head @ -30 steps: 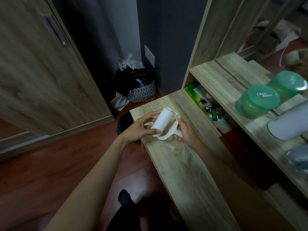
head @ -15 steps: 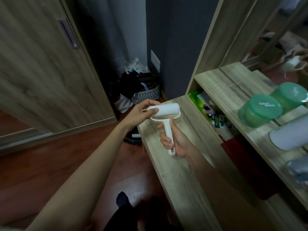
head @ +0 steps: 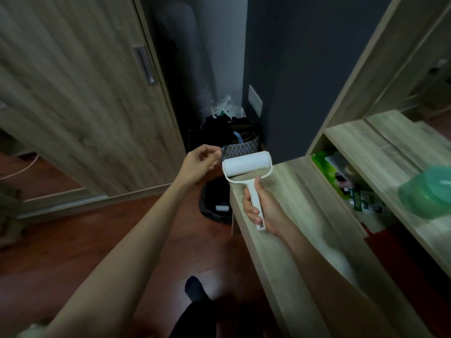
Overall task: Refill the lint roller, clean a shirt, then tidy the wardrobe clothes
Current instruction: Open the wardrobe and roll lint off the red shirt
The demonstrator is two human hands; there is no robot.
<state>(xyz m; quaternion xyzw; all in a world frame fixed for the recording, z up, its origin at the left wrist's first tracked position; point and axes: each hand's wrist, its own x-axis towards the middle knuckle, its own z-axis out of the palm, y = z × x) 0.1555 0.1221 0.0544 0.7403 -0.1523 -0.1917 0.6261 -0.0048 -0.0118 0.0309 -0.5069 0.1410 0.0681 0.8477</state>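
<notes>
The white lint roller (head: 246, 164) stands upright over the near end of the wooden counter (head: 300, 223), with a clean white roll seated across its frame. My right hand (head: 267, 211) grips its handle from below. My left hand (head: 199, 163) hovers just left of the roll's end, a small gap from it, fingers loosely curled and holding nothing I can make out. The wooden wardrobe door (head: 85, 106) stands to the left, and no shirt is in view.
A black bin (head: 212, 211) with a small white roll inside sits on the floor against the counter's end. Behind it is a patterned bag (head: 241, 147) stuffed with dark clothes. A green lidded tub (head: 427, 193) stands on the shelf at right. Red-brown floor lies at left.
My right hand has shifted from the frame to the handle and raised the roller upright. My left hand has let go of the roll's end and drawn slightly left.
</notes>
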